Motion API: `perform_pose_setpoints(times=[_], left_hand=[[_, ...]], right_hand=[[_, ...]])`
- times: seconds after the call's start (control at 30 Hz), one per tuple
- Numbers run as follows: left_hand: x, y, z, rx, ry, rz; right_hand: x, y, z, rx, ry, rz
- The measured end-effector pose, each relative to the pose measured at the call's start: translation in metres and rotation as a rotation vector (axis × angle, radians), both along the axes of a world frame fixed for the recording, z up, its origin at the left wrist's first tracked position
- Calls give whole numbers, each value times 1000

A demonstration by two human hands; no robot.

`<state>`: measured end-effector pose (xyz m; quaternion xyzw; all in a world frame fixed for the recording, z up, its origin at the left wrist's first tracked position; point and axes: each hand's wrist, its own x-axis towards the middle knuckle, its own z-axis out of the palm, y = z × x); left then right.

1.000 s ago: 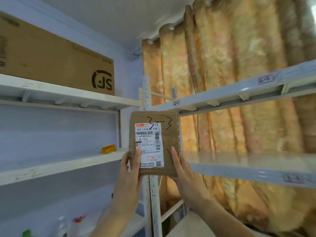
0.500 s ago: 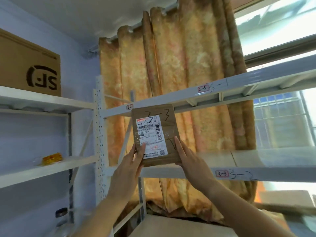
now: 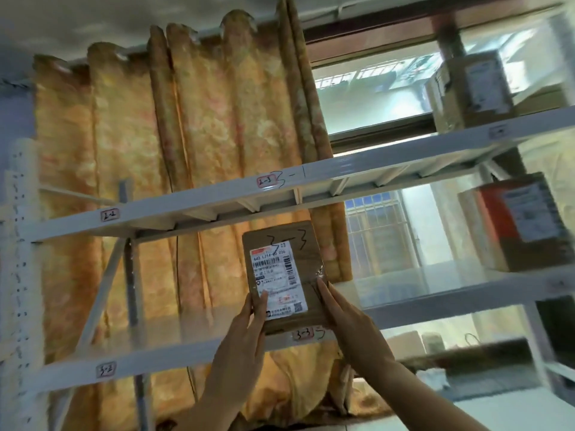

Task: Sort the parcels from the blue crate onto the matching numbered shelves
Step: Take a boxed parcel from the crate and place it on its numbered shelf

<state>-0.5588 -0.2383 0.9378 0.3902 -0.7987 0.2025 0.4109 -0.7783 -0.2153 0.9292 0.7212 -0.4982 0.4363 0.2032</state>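
Just above shelf tag (image 3: 302, 333) "3-3": parcel (image 3: 284, 275) handwritten "3-3".

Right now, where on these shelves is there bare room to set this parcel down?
The shelf above the 3-3 label is bare both sides of the parcel, from the left upright to the orange-taped box. Crowded only far right, where a second box sits on the upper shelf.

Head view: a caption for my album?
Left hand and right hand hold parcel marked 3-3 at shelf tag 3-3.
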Motion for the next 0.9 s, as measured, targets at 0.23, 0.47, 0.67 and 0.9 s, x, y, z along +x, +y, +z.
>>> perform_pose_setpoints(times=[0.23, 0.47, 0.67, 0.9], left_hand=[[-44, -30, -12, 131, 135, -105], [-55, -100, 14, 182, 16, -44], [-61, -171, 14, 310, -39, 12], [-63, -176, -3, 280, -26, 20]], right_hand=[[-17, -24, 7, 2, 18, -19], [-43, -98, 18, 62, -35, -44], [-49, -155, 8, 191, -159, -8], [-40, -162, 1, 169, -129, -145]])
